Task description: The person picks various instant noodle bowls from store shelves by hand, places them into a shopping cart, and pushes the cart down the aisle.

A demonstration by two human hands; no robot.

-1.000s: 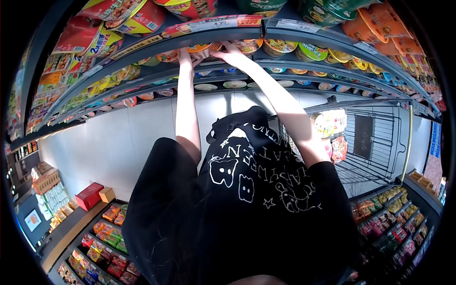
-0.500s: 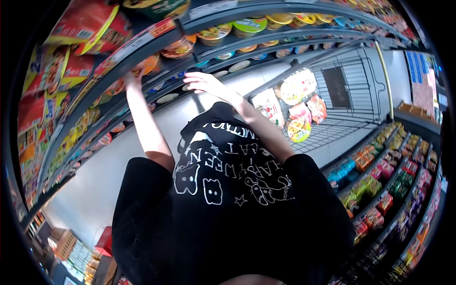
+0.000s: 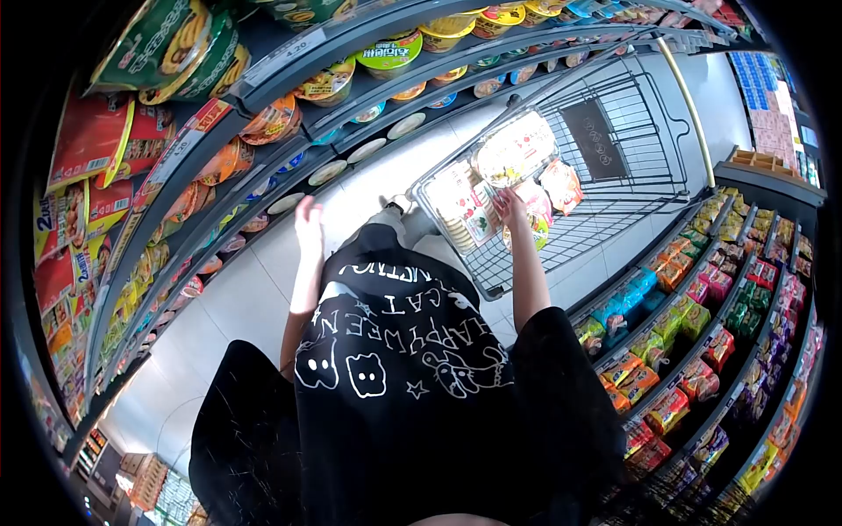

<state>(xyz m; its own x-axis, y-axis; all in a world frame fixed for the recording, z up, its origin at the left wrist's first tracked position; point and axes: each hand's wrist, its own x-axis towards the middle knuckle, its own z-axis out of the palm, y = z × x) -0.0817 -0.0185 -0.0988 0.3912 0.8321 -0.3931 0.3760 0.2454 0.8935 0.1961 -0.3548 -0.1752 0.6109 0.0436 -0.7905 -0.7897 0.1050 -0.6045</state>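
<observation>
My left hand (image 3: 309, 216) is raised beside the lower shelves. It looks empty, with its slightly blurred fingers apart. My right hand (image 3: 510, 207) reaches into the shopping cart (image 3: 491, 289), its fingers stretched over the packages, and I see nothing gripped in it. Close by are a white pack with red fruit prints (image 3: 476, 219), a larger clear-and-white pack (image 3: 517, 145) and a pink package (image 3: 535, 195). Partly behind my right hand and wrist is a yellow-green noodle bowl (image 3: 537, 233). An orange-red package (image 3: 561, 186) lies farther right.
Shelves of instant noodle bowls (image 3: 390, 54) curve along the left and top, with red noodle bags (image 3: 92, 140) at far left. Racks of colourful snack packets (image 3: 667, 329) run along the right. A pale tiled floor (image 3: 237, 294) lies between, and a yellowish pole (image 3: 688, 110) stands behind the cart.
My left hand has come away from an orange noodle bowl on the shelf and dropped lower. My right hand has swung from near the shelf into the cart. The view has shifted.
</observation>
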